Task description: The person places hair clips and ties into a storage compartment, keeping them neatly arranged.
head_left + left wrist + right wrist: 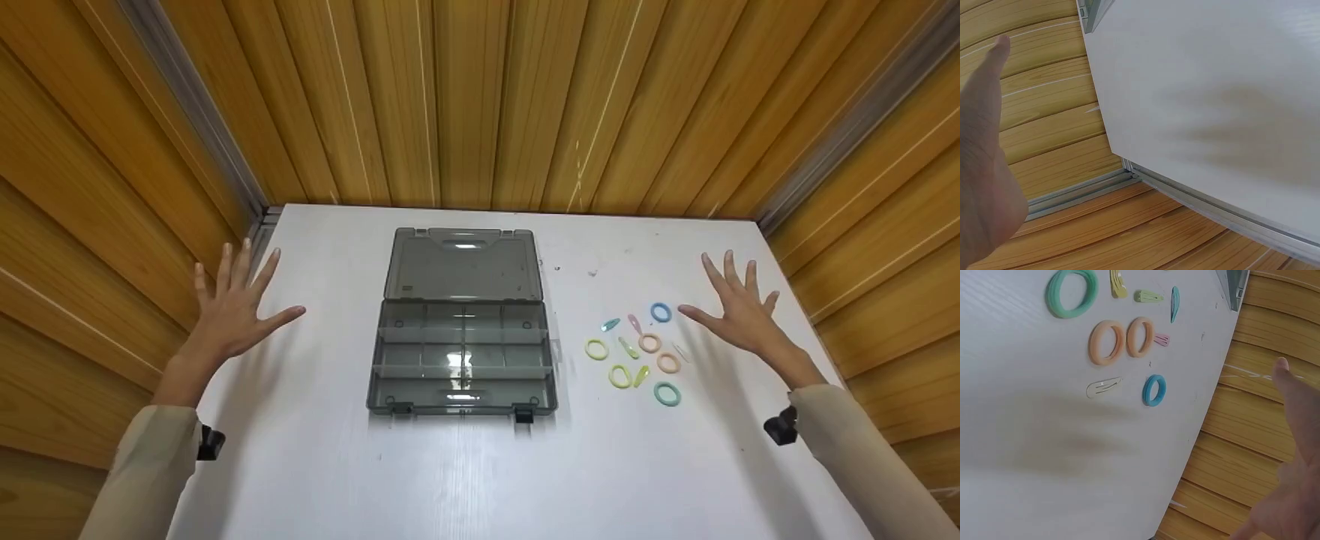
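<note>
My left hand (234, 315) is raised over the table's left side, fingers spread and holding nothing. On the right, my right hand (739, 315) is also held up with spread fingers, nearest to a blue hair tie (661, 312). Around it lie a green hair tie (1072, 293), two peach hair ties (1107, 343), two yellow hair ties (619, 376) and several snap hair clips, among them a white clip (1104, 387), a pink clip (634, 323) and a teal clip (610, 325). Between the hands sits a grey see-through organizer box (461, 394), its lid (465, 266) folded back and its compartments bare.
The white table (315, 450) carries everything. Wood-patterned panels (472, 105) close it in at the back and on both sides, with metal rails (202, 105) in the corners. A dark latch (523, 415) juts from the box's front edge.
</note>
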Motion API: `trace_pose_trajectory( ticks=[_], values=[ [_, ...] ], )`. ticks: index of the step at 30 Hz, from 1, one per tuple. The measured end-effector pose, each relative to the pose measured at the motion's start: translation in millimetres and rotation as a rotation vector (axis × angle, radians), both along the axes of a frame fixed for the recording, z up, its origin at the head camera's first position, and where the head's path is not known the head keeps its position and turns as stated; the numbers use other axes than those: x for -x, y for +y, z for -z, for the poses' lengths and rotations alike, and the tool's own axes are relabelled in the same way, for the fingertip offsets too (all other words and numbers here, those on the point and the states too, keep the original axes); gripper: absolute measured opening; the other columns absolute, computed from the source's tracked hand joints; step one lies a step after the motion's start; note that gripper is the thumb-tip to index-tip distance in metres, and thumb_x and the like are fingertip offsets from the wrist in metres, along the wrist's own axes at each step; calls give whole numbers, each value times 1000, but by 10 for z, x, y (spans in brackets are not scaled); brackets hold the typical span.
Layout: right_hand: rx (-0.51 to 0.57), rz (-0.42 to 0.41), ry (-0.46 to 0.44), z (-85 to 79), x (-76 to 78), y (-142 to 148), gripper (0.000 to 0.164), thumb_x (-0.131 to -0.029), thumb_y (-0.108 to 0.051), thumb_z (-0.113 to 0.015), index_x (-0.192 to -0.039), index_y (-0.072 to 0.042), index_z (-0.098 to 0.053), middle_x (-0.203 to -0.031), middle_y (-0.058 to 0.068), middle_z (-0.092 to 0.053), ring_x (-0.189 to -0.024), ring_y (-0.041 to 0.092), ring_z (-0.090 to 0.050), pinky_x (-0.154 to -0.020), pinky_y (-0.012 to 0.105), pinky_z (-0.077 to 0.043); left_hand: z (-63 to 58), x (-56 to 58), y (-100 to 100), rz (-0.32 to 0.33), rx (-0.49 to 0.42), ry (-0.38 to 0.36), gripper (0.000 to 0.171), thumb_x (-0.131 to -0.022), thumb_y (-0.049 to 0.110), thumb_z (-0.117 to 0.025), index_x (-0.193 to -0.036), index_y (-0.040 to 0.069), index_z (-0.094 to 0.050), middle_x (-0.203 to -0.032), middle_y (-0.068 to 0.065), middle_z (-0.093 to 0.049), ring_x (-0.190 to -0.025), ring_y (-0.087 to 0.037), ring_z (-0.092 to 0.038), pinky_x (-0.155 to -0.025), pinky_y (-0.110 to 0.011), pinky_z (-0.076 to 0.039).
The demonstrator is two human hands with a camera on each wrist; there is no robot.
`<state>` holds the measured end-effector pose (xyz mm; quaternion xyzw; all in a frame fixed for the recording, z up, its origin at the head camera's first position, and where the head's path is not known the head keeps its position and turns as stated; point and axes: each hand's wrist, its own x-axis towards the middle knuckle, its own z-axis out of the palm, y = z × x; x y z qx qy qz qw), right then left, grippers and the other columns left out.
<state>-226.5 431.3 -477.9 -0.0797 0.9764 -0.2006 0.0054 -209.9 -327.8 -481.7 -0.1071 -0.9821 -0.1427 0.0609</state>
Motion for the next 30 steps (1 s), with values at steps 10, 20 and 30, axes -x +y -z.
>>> trace_pose_trajectory(
  ticks=[10,20,30],
  values=[
    [191,11,-58,83,-38,56,104,-96,-41,-68,-165,-10,4,-166,34,4,-147,63,14,-107,86,11,-1,37,84,-26,-253,-50,100,-92,55,-66,-166,23,-8,-172,-19,2,-157,-47,3,-115,-80,3],
    [344,55,-199,92,-108,134,98,-102,-38,-63,-164,-17,11,-169,23,8,-152,58,-2,-115,79,-13,5,45,160,-20,-554,-166,92,-94,41,-70,-166,26,-14,-169,-19,-21,-154,-51,-15,-114,-82,-11],
    [357,68,-226,203,-161,161,87,-104,-37,-59,-164,-6,-4,-168,30,-5,-149,60,-15,-114,75,-24,129,15,253,17,-651,-162,85,-96,29,-72,-164,27,-22,-158,-25,-42,-147,-46,-36,-117,-72,-24]
  ],
)
